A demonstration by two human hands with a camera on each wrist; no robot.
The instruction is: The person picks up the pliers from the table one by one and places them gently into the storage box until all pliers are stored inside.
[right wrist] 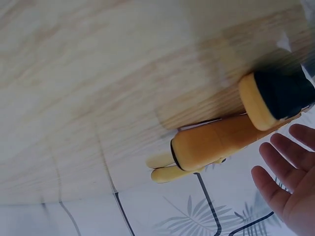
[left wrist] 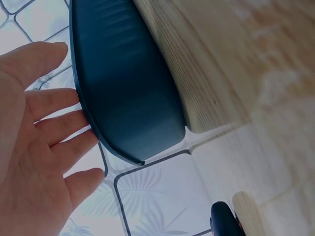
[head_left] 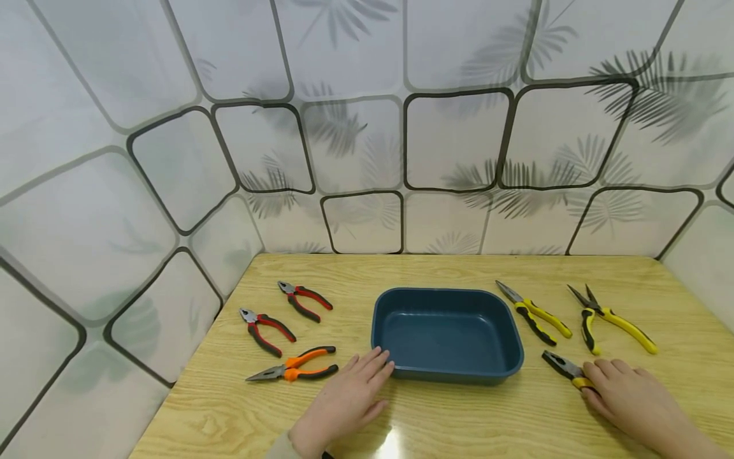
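My left hand (head_left: 346, 398) lies at the near left corner of a dark blue rectangular tray (head_left: 447, 375). Its fingers are straight, and the fingertips touch the rim, as the left wrist view also shows. On the right, my right hand (head_left: 631, 395) rests over the handles of a pair of combination pliers (head_left: 566, 368) with yellow on the grips. The pliers' dark jaws point toward the upper left; most of the handles are hidden under the hand. In the right wrist view, relaxed, spread fingers (right wrist: 280, 167) show beside yellow-and-black handles (right wrist: 261, 103).
Left of the tray lie two red-and-black pliers (head_left: 306, 303) (head_left: 269, 331) and orange long-nose pliers (head_left: 295, 368). Right of it are two yellow-and-black long-nose pliers (head_left: 533, 312) (head_left: 608, 315). The wooden table (head_left: 447, 271) meets a patterned wall covering (head_left: 453, 140) behind.
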